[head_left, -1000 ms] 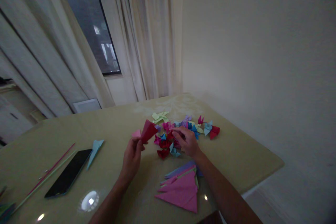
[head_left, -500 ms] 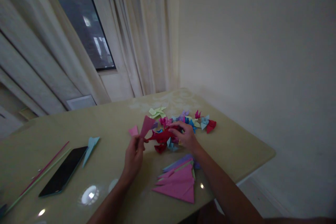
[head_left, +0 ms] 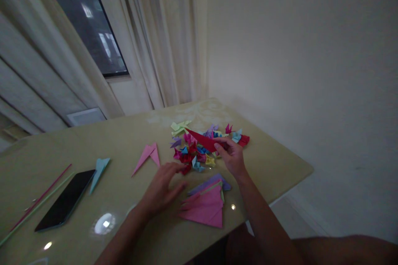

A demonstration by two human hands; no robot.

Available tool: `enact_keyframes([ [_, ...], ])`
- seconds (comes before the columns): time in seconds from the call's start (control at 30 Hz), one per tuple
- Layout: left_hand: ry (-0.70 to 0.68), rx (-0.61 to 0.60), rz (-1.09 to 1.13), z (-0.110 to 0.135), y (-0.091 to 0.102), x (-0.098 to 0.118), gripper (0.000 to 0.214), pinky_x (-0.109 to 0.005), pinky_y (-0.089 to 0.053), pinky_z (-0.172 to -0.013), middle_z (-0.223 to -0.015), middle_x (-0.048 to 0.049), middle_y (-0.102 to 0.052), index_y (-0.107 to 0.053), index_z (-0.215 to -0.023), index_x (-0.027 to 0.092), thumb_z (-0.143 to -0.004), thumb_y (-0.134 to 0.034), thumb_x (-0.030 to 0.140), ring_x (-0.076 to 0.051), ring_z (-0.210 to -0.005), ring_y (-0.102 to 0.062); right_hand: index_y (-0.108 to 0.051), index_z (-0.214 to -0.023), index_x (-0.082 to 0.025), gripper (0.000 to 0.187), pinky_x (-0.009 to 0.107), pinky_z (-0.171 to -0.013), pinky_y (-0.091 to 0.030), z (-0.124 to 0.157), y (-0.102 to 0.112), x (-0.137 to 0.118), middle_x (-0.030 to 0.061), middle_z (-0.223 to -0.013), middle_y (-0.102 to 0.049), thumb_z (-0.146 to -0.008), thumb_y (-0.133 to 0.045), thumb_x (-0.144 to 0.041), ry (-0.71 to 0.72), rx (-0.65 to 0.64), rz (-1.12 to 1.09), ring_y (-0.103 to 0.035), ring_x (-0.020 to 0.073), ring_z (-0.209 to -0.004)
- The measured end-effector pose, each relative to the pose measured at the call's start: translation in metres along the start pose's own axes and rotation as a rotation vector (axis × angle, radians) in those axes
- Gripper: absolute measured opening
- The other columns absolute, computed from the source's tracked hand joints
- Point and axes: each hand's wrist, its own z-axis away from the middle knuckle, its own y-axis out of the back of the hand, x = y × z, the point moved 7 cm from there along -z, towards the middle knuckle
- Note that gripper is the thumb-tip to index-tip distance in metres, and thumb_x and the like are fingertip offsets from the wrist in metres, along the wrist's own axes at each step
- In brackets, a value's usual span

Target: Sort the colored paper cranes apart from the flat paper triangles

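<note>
Paper, red and folded, pinched in right hand over origami heap

Red folded paper [head_left: 202, 140] was a long, narrow, pointed piece. It was held low over the table, with its tip aimed to the left and away from the person. Right hand [head_left: 232, 158] gripped its near end between thumb and fingertips, the fingers closed on the paper.

Directly beneath and around it lay a heap of small folded pieces [head_left: 193, 158] in red, magenta, blue, purple and yellow. I could not tell whether the red paper touched the heap. A pale green piece [head_left: 178, 126] sat at the heap's far left edge, and a small red piece [head_left: 244, 140] sat at its right edge.

Left hand [head_left: 161, 190] was open and held nothing. Its palm faced down and its fingers were spread. It sat low over the table, just left of a stack of pink sheets [head_left: 207, 213], with the fingertips pointing toward the stack and the heap. The stack was fanned out, with a purple sheet [head_left: 214, 182] showing at its far edge.

To the left of the heap, a pink folded piece [head_left: 146, 156] lay flat on its own. Farther left were a light blue folded piece [head_left: 98, 168] and, just beside it, a dark phone [head_left: 64, 202] lying face up. Beyond the phone lay 2 thin sticks, 1 pink [head_left: 42, 196] and 1 green [head_left: 37, 209], side by side.

Everything rested on a glossy beige table [head_left: 273, 165]. Pale curtains [head_left: 168, 37] and a dark window [head_left: 83, 20] stood behind it, with a plain wall [head_left: 295, 49] to the right.
</note>
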Motion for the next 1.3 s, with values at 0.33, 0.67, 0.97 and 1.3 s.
enact_keyframes([
  [0.33, -0.298, -0.133, -0.059, 0.004, -0.073, 0.046, 0.048, -0.047, -0.057, -0.102, -0.132, -0.0157, -0.072, -0.058, -0.146, 0.020, -0.102, -0.058, 0.041, -0.029, -0.115, -0.068, -0.078, -0.101, -0.020, 0.023, 0.026, -0.058, -0.053, 0.001, -0.014, 0.005, 0.0048, -0.090, -0.076, -0.089, -0.070, -0.037, -0.023, -0.078, 0.046, -0.064, 0.0151, -0.064],
  [0.67, -0.359, -0.158, -0.353, -0.001, -0.084, 0.057, 0.048, -0.043, -0.060, -0.090, -0.119, -0.0132, -0.075, -0.061, -0.139, 0.017, -0.101, -0.061, 0.046, -0.028, -0.101, -0.069, -0.078, -0.104, -0.020, 0.023, 0.026, -0.063, -0.054, 0.000, -0.016, 0.016, 0.0045, -0.093, -0.077, -0.090, -0.071, -0.037, -0.022, -0.101, 0.022, -0.065, 0.0155, -0.068],
  [0.97, -0.285, -0.120, -0.364, -0.006, -0.085, 0.047, 0.048, -0.042, -0.059, -0.086, -0.114, -0.0126, -0.074, -0.064, -0.137, 0.020, -0.099, -0.062, 0.050, -0.028, -0.099, -0.069, -0.080, -0.101, -0.022, 0.019, 0.032, -0.078, -0.057, 0.000, -0.019, 0.015, 0.0049, -0.096, -0.077, -0.092, -0.073, -0.038, -0.007, -0.146, -0.046, -0.071, 0.0192, -0.082],
  [1.3, 0.301, 0.355, 0.537, -0.001, -0.016, 0.007, 0.039, -0.035, -0.061, -0.080, -0.105, -0.0088, -0.077, -0.063, -0.121, 0.020, -0.100, -0.060, 0.052, -0.023, -0.090, -0.075, -0.084, -0.090, -0.023, 0.013, 0.037, -0.090, -0.058, 0.007, -0.028, -0.009, 0.0088, -0.103, -0.078, -0.088, -0.081, -0.035, 0.059, -0.326, -0.202, -0.072, 0.0236, -0.100],
])
